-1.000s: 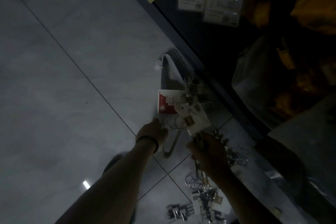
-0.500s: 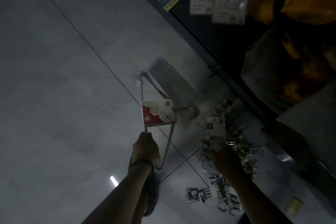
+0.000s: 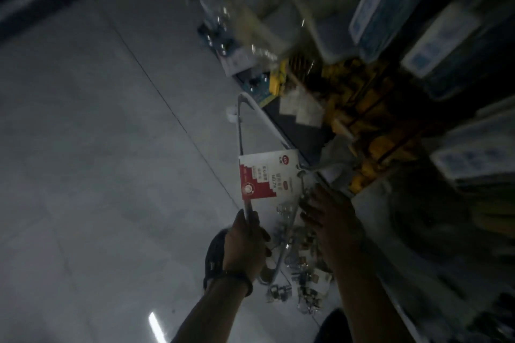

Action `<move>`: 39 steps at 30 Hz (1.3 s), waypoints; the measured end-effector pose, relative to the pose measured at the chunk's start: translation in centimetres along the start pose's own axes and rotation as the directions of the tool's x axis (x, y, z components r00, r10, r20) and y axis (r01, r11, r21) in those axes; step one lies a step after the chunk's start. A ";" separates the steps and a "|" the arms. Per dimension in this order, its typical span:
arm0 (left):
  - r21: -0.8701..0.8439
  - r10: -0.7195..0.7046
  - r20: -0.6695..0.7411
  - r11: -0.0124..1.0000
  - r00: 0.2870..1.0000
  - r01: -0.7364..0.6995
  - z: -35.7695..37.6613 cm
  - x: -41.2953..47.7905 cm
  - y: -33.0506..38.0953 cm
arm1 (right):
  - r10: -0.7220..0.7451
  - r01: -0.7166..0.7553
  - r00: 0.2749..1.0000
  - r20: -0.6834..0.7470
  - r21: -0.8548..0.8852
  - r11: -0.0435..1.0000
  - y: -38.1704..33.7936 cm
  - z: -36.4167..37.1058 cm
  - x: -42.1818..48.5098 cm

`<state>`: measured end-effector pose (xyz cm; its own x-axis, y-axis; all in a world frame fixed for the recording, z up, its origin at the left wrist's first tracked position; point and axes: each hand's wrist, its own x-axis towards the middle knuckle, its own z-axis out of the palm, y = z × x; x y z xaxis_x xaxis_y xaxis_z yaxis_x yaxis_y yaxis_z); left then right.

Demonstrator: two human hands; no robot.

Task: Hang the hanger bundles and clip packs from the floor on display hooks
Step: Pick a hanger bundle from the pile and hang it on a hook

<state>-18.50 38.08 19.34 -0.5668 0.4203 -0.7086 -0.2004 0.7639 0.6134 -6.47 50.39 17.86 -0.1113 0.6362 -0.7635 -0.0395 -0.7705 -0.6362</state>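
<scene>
Grey across the whole left half: looking down on floor [image 3: 97, 175] tiles, with a bright glint [image 3: 156, 326] near the bottom edge. Just left of centre and low in the frame, gripping the hanger bundle [image 3: 239, 136] with the left hand [image 3: 245, 245], fingers curled tight round its lower bars, a dark band [image 3: 231, 277] circling the wrist. Holding the bundle up so that it is pointing toward the upper middle, far corner nearing the shelf foot, red-and-white card [image 3: 264, 178] sitting just above the fist. Right of that, reaching with the right hand [image 3: 331, 217], back to the camera, fingers [image 3: 308, 205] lying fairly straight and holding nothing, just beside the bundle's hook [image 3: 302, 172]. Below and between the two hands, standing over clip packs [image 3: 303, 281] lying scattered on the tiles. Along the right side and top, facing blurred shelves [image 3: 446, 78] carrying yellow packs [image 3: 365, 120] and blue-and-white boxes [image 3: 390, 8].
</scene>
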 end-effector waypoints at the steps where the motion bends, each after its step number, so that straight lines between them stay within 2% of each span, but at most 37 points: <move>1: 0.016 0.045 0.011 0.999 0.999 -0.045 -1.0 -2.1 2.1 | -0.024 0.024 1.000 0.002 0.080 0.997 -2.5 -0.3 -2.2; 3: 0.035 0.121 0.013 0.992 0.993 -0.122 -3.5 -6.8 6.1 | -0.101 0.097 0.995 0.008 0.190 0.977 -7.4 -0.9 -7.3; 4: 0.017 0.146 0.014 0.989 0.989 -0.146 -4.8 -9.5 8.0 | -0.146 0.142 0.989 0.009 0.191 0.971 -9.7 -1.1 -10.1; 9: -0.097 0.257 -0.049 0.961 0.965 -0.261 -9.3 -24.6 14.8 | -0.327 0.324 0.944 0.044 0.062 0.944 -18.8 -1.8 -23.6; 12: -0.064 0.370 -0.050 0.926 0.928 -0.373 -10.7 -30.5 16.8 | -0.511 0.510 0.860 -0.011 -0.045 0.859 -22.6 -3.2 -30.7; 15: -0.062 0.492 -0.019 0.868 0.870 -0.492 -12.0 -34.1 19.2 | -0.613 0.609 0.789 -0.054 -0.064 0.790 -25.6 -4.8 -36.7; 17: -0.018 0.570 0.020 0.822 0.822 -0.570 -12.7 -35.5 20.6 | -0.675 0.662 0.733 -0.089 -0.137 0.737 -27.1 -6.0 -39.6; 19: -0.025 0.639 0.069 0.768 0.766 -0.639 -13.2 -36.4 22.5 | -0.764 0.715 0.633 -0.125 -0.282 0.639 -28.8 -7.3 -43.1; 21: -0.005 0.707 0.128 0.702 0.696 -0.712 -13.3 -37.3 25.1 | -0.861 0.722 0.465 -0.206 -0.475 0.503 -30.3 -8.6 -47.3; 23: 0.005 0.775 0.187 0.614 0.604 -0.789 -13.2 -39.0 27.5 | -0.930 0.637 0.294 -0.219 -0.680 0.362 -31.8 -9.6 -51.6; 25: -0.036 0.805 0.235 0.568 0.545 -0.823 -12.6 -40.7 29.4 | -0.980 0.492 0.142 -0.139 -0.849 0.192 -33.2 -10.2 -54.9; 26: -0.046 0.812 0.247 0.554 0.528 -0.831 -12.2 -41.6 30.2 | -0.992 0.410 0.091 -0.090 -0.904 0.119 -33.9 -10.4 -56.4; 27: -0.042 0.829 0.236 0.529 0.506 -0.848 -11.7 -42.3 30.9 | -0.996 0.338 0.072 -0.056 -0.938 0.077 -34.6 -10.6 -57.6; 29: -0.046 0.860 0.242 0.473 0.450 -0.880 -10.2 -43.6 32.3 | -0.997 0.202 0.080 -0.023 -0.979 0.039 -35.9 -10.7 -59.9; 31: -0.080 0.853 0.315 0.460 0.416 -0.884 -8.5 -44.8 33.5 | -0.995 0.094 0.100 -0.008 -0.995 0.017 -37.0 -10.8 -61.8; 32: -0.056 0.844 0.358 0.446 0.399 -0.893 -7.9 -45.6 34.2 | -0.995 0.097 0.095 -0.035 -0.994 0.044 -37.5 -11.0 -62.7; 35: 0.012 0.833 0.505 0.255 0.225 -0.967 -6.7 -48.4 36.2 | -0.986 0.241 0.072 -0.149 -0.957 0.163 -39.5 -12.7 -65.1; 37: 0.003 0.809 0.568 0.180 0.150 -0.984 -6.3 -51.3 37.8 | -0.972 0.316 0.069 -0.223 -0.920 0.233 -41.1 -14.6 -66.9; 39: -0.042 0.795 0.602 0.125 0.075 -0.991 -5.7 -53.4 39.4 | -0.956 0.326 0.084 -0.282 -0.899 0.294 -42.9 -16.6 -68.4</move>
<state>-0.65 42.93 83.36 0.2794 0.9335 0.2248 0.5033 -0.3418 0.7936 19.30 40.56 95.53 0.3085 0.8014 0.5124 0.8443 0.0174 -0.5355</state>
